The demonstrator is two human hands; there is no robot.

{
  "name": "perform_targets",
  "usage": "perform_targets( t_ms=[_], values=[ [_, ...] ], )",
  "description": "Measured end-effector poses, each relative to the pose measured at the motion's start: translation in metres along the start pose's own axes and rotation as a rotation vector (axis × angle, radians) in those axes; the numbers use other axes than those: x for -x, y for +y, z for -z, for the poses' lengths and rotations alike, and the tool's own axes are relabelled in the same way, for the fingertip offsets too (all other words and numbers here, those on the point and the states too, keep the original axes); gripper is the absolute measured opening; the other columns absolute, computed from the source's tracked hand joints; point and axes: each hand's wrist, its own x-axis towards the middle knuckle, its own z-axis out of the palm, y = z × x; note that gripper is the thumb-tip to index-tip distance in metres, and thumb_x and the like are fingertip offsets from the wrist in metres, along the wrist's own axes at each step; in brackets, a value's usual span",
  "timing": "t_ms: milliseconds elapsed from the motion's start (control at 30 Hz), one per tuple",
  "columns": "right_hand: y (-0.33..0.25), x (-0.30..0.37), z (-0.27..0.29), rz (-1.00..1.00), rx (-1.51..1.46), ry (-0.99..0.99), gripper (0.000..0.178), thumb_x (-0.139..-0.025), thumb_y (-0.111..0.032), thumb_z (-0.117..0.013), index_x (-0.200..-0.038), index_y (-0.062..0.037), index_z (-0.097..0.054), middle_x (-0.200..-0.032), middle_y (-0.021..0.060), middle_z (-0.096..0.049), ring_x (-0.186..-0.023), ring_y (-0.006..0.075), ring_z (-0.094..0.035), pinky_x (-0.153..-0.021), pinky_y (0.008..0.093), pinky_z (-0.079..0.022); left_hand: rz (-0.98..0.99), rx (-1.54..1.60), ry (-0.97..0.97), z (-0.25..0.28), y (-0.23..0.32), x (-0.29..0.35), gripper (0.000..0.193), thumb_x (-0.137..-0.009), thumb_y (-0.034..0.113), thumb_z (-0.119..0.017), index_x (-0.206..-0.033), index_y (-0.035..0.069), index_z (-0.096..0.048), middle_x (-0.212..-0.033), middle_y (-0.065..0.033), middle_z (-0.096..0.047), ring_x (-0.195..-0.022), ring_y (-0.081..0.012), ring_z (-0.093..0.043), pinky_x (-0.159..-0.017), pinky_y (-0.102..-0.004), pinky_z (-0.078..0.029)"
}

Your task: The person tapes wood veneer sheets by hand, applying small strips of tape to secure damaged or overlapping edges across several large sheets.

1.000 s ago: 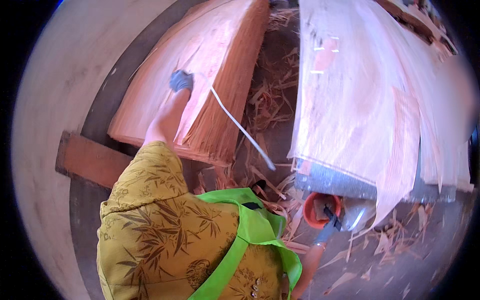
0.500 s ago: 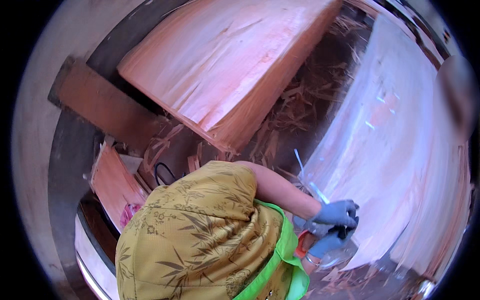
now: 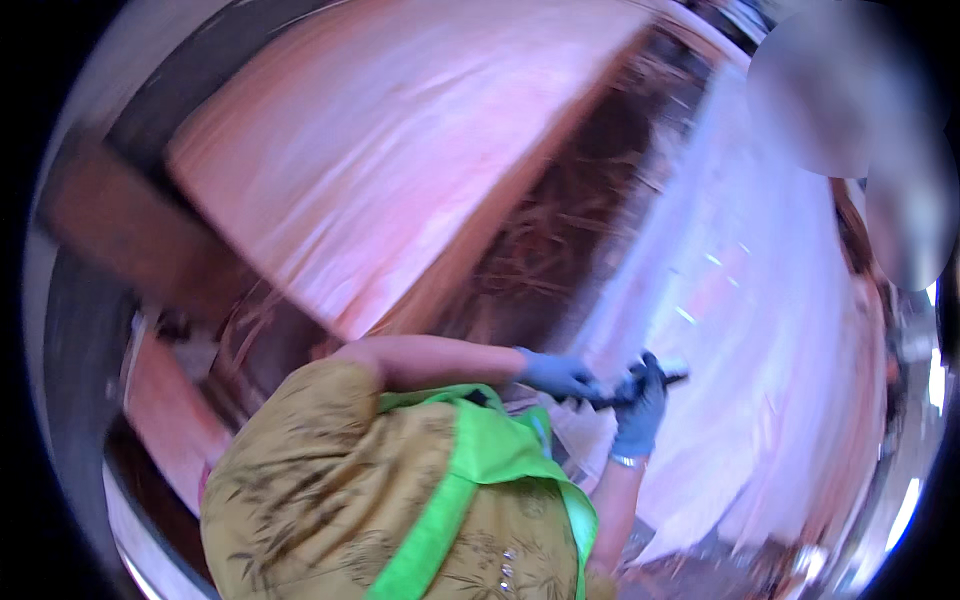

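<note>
Both gloved hands are in front of my green apron, near the big stack of pale wood veneer sheets on the right. My left hand, in a blue-grey glove, is closed on one end of a dark, slim object. Its other end runs into my right hand, gloved alike, with a metal band at the wrist. Beyond the right fingers a dark tip sticks out beside a whitish patch. Blur and the fingers hide what kind of object it is.
Another large veneer stack stands at the far left. Between the stacks, wood shavings litter the dark floor. A brown board lies at the left, above a smaller pile of wood sheets. Blurred areas cover the upper right.
The view has turned, and the stacks sit further left. My hands have risen and drawn apart from their close hold, and the dark object now shows between them.
</note>
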Motion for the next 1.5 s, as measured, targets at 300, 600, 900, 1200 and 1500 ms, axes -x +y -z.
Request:
perform_targets(
  t_ms=[300, 600, 900, 1200, 1500],
  values=[
    [-0.072, -0.075, 0.077, 0.077, -0.212, 0.301, 0.012, -0.085, -0.017, -0.062, -0.094, -0.0091, -0.060, -0.065, -0.0036, -0.052, -0.052, 0.0071, -0.047, -0.046, 0.0221, -0.039, -0.337, -1.203, 0.548, 0.179, 0.011, 0.066, 0.012, -0.080, 0.025, -0.058, -0.078, 0.014, -0.063, -0.072, -0.0114, -0.059, -0.068, -0.0316, -0.059, -0.062, -0.0441, -0.045],
    [-0.144, -0.141, 0.184, 0.430, -0.332, 0.644, 0.013, -0.082, -0.018, -0.064, -0.076, -0.0113, -0.054, -0.059, -0.0004, -0.052, -0.043, 0.0104, -0.045, -0.043, 0.0228, -0.041, -0.271, -1.506, 0.986, 0.361, 0.008, 0.030, 0.004, -0.069, 0.015, -0.062, -0.073, 0.016, -0.063, -0.078, -0.0062, -0.060, -0.070, -0.0266, -0.060, -0.060, -0.0405, -0.046],
    [-0.108, -0.257, -0.031, 0.214, 0.419, 0.412, 0.017, -0.086, -0.018, -0.060, -0.091, -0.0017, -0.064, -0.060, 0.0003, -0.054, -0.042, 0.0053, -0.041, -0.038, 0.0199, -0.032, -0.374, -0.625, 0.455, 0.337, 0.082, -0.162, 0.043, -0.087, 0.027, -0.059, -0.120, -0.001, -0.052, -0.119, -0.0203, -0.056, -0.112, -0.0291, -0.053, -0.095, -0.0369, -0.041],
    [-0.086, -0.364, -0.126, 0.030, 0.442, 0.253, 0.013, -0.087, -0.015, -0.061, -0.086, -0.0021, -0.064, -0.063, 0.0032, -0.060, -0.043, 0.0061, -0.045, -0.039, 0.0214, -0.034, -0.055, 0.437, 0.159, 0.384, 0.123, -0.244, 0.030, -0.091, 0.021, -0.054, -0.109, -0.001, -0.063, -0.100, -0.0049, -0.063, -0.090, -0.0102, -0.057, -0.085, -0.0246, -0.045],
    [-0.074, -0.439, -0.096, -0.054, 0.196, 0.464, 0.020, -0.091, -0.020, -0.054, -0.100, -0.0036, -0.059, -0.070, 0.0024, -0.059, -0.047, 0.0067, -0.044, -0.043, 0.0218, -0.035, -0.226, -0.219, 0.317, 0.520, 0.157, -0.364, 0.033, -0.088, 0.018, -0.058, -0.114, -0.002, -0.057, -0.114, -0.0108, -0.061, -0.100, -0.0177, -0.058, -0.088, -0.0290, -0.044]
  ],
)
